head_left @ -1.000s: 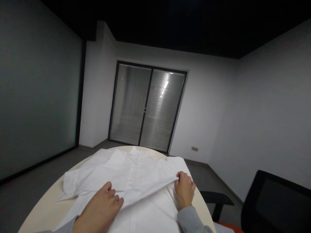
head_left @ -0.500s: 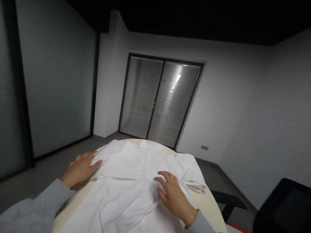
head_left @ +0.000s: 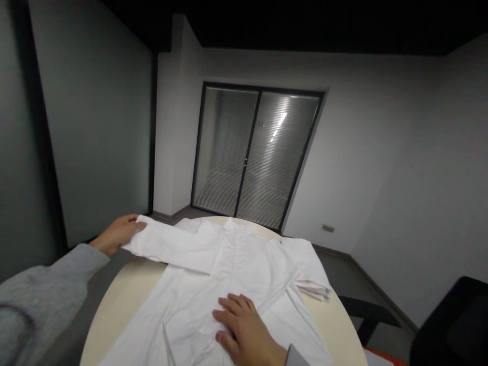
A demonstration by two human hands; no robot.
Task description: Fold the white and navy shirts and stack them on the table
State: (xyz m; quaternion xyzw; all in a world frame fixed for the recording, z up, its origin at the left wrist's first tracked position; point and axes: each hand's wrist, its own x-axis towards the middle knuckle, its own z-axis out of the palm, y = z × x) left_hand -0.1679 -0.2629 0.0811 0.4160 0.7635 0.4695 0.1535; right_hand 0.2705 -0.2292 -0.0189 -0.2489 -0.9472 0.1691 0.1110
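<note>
Over the round table (head_left: 129,290) before me lies a white shirt (head_left: 247,269), its sleeve (head_left: 173,245) pinched tight at ten o'clock by the left hand (head_left: 122,233), the right hand (head_left: 247,328) resting on the cloth near six, fingers loosely spread, gripping nothing.

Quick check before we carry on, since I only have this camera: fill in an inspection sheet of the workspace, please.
Surface: pale, curved-edge table, partly covered by cloth.
Job's things: white shirt, spread out and creased, collar toward the far edge.
Hands: left hand grips the end of a shirt sleeve; right hand spread over the shirt's front, contact unclear.
Clutter: pale item beside the table, cropped, unidentified.
Cables: dark curved strand at the grey cuff's arm, blurred; possibly a cable.
Surroundings: black chair at right, glass doors ahead.
</note>
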